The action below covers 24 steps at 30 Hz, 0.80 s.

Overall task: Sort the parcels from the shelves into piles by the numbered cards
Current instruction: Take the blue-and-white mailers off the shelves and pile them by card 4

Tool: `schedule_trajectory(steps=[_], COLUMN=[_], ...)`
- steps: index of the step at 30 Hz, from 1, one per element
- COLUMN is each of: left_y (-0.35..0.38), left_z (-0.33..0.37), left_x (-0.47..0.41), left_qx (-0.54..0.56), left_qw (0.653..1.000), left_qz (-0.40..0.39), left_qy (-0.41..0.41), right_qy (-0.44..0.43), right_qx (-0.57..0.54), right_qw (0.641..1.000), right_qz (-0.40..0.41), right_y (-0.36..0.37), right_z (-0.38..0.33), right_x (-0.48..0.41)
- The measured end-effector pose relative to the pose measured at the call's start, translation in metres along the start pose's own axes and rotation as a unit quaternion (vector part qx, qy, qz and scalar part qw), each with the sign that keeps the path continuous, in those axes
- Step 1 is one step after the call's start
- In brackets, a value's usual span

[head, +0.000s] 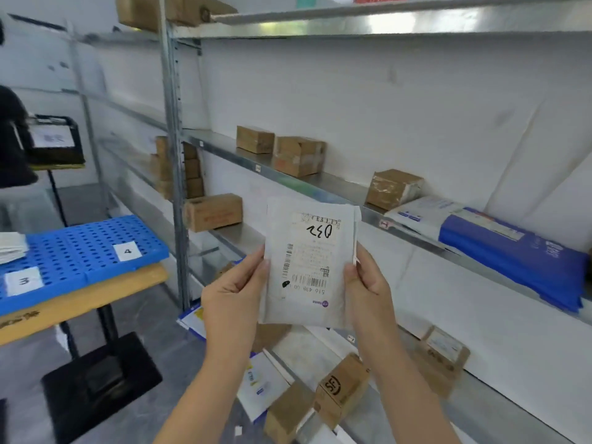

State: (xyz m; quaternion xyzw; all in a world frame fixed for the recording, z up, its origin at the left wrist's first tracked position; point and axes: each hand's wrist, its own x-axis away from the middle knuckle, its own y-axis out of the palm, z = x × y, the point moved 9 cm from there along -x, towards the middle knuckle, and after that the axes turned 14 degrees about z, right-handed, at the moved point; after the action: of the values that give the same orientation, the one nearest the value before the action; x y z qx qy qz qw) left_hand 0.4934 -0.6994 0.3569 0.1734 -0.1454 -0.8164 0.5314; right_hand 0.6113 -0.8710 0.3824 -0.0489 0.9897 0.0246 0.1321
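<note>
A flat white mailer parcel (pixel 307 264) with a shipping label and a handwritten number, seen upside down, is held upright in front of the shelves. My left hand (pixel 235 293) grips its left edge and my right hand (pixel 368 286) grips its right edge, thumbs on the front. On the left, a blue perforated board (pixel 80 248) lies on a wooden table and carries numbered cards: card 3 (pixel 24 281) and card 4 (pixel 127 250). A pile of white parcels (pixel 11 246) lies at the board's far left.
Metal shelving (pixel 174 129) fills the right. Brown boxes (pixel 298 155) and blue-white mailers (pixel 499 245) sit on the middle shelf, more boxes (pixel 342 389) on the lower one. A black stand base (pixel 99 379) sits on the floor under the table.
</note>
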Motion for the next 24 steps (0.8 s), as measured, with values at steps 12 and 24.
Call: schedule_trajectory(steps=[12, 24], left_y=[-0.245, -0.417], left_z=[0.066, 0.115], left_x=[-0.106, -0.136], left_qx=[-0.033, -0.049], left_qw=[0.979, 0.94], left_qz=[0.195, 0.329], left_qy=[0.053, 0.071], right_qy=[0.062, 0.066], right_qx=[0.023, -0.018], right_qw=[0.974, 0.93], right_qz=[-0.217, -0.362], right_y=[0.278, 0.443], right_z=[0.022, 0.017], right_x=[0.109, 0.223])
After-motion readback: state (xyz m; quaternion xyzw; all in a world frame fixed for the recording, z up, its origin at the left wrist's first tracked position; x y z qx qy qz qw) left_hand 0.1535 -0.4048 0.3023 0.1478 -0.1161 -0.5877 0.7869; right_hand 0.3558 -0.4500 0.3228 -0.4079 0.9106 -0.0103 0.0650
